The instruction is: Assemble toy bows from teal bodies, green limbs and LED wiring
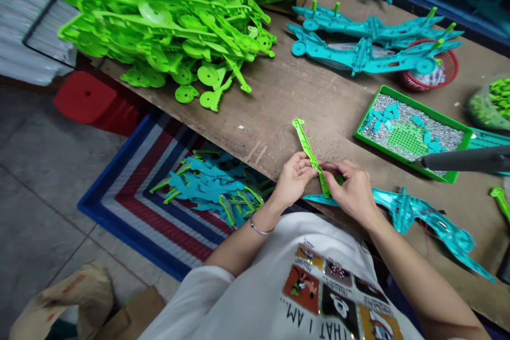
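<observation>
A long, narrow lime-green plastic part [305,141] is held between both hands over the front edge of the table. My left hand [295,178] pinches it near its middle. My right hand [353,188] closes on its lower end, with the fingertips partly hidden; a thin dark wire seems to run between the hands. Beneath my right hand lies a long teal plastic part [402,210], reaching right along the table edge, with a thin red wire by it.
A heap of lime-green parts [175,21] covers the back left. Two teal assemblies [358,56], a red basket [450,66] and a green tray [366,122] of screws lie right. A dark tool [466,159] juts over the tray. Below left is a striped bin [131,186] of parts.
</observation>
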A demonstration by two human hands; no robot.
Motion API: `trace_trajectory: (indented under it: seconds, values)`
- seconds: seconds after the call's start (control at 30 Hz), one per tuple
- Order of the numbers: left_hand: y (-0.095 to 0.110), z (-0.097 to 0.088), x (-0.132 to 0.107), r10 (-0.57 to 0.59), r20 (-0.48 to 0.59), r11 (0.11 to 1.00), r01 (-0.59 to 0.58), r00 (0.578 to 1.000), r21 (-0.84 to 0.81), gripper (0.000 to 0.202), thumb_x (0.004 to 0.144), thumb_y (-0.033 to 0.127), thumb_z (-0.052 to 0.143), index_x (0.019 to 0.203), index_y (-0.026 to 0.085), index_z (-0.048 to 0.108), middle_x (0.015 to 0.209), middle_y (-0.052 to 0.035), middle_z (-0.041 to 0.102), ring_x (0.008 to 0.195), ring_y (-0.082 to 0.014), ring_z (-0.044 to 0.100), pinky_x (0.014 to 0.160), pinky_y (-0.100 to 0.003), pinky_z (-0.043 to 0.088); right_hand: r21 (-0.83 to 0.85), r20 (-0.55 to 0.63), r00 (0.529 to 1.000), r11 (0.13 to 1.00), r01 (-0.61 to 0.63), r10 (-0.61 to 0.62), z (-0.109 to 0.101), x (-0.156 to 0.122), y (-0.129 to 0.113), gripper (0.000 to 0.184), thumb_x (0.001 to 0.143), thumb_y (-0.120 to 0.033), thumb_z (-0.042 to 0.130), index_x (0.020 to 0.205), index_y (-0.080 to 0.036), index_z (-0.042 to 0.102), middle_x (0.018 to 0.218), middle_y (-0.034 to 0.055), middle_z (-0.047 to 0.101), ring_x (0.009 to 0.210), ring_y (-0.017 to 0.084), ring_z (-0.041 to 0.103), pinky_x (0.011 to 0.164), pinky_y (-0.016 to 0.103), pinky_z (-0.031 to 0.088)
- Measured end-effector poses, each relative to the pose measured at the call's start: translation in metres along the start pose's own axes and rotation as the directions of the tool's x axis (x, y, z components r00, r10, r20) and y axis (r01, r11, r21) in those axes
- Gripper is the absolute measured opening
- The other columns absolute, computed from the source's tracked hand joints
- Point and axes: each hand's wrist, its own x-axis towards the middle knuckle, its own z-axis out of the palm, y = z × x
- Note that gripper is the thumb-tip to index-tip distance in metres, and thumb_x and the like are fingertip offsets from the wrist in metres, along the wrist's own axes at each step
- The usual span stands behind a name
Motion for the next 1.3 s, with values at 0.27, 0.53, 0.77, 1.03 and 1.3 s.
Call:
trace_trajectory:
  seconds: [0.27,0.53,0.77,1.03,1.3]
  values:
    - [-0.002,0.000,-0.001,0.019,0.013,0.999,-0.019,1.000,0.034,0.038,0.083,0.031,0.079,0.111,0.017,0.058,0.104,-0.0076,0.074,0.098,-0.0174,0.072,0.095,-0.031,0.054,-0.403,0.009,0.961,0.879,0.256,-0.276,0.017,-0.024,-0.005,0.034,0.099,-0.027,0.052,0.126,-0.017,0.069,0.092,0.0102,0.068,0.087,0.025,0.057,0.076,0.039,0.038]
    - [-0.007,-0.002,0.000,0.039,-0.052,0.995,-0.034,0.998,0.092,0.034,0.083,0.028,0.078,0.110,0.018,0.060,0.102,-0.0054,0.074,0.096,-0.0159,0.072,0.093,-0.030,0.054,-0.505,0.112,0.937,0.793,0.341,-0.332,0.016,-0.017,-0.003,0.035,0.099,-0.026,0.048,0.127,-0.014,0.066,0.092,0.0114,0.066,0.084,0.025,0.055,0.074,0.040,0.038]
    - [-0.002,0.002,0.000,0.016,-0.057,0.999,-0.013,0.998,0.052,0.037,0.077,0.029,0.082,0.106,0.018,0.062,0.101,-0.0047,0.073,0.098,-0.0161,0.069,0.096,-0.032,0.053,-0.186,-0.030,0.963,0.948,0.259,-0.269,0.004,-0.024,0.004,0.036,0.096,-0.027,0.054,0.130,-0.018,0.060,0.102,0.0110,0.072,0.094,0.026,0.066,0.083,0.039,0.049]
    - [-0.002,0.002,0.000,0.004,-0.073,1.000,-0.003,0.997,0.017,0.038,0.077,0.023,0.081,0.110,0.017,0.063,0.095,-0.0034,0.071,0.093,-0.0145,0.067,0.091,-0.029,0.054,0.067,-0.021,0.984,0.982,0.178,-0.177,-0.019,0.025,-0.011,0.014,0.095,-0.024,0.057,0.102,-0.022,0.069,0.097,0.0050,0.077,0.089,0.019,0.073,0.085,0.031,0.054]
    - [-0.010,0.000,0.006,0.073,-0.092,0.997,-0.072,0.993,0.015,0.042,0.073,0.014,0.078,0.112,0.016,0.063,0.107,-0.0056,0.071,0.105,-0.0191,0.068,0.094,-0.031,0.055,0.180,0.457,0.803,0.924,0.337,-0.382,-0.015,0.078,-0.035,0.027,0.086,-0.013,0.060,0.111,-0.021,0.069,0.098,0.0027,0.078,0.088,0.016,0.071,0.083,0.028,0.051]
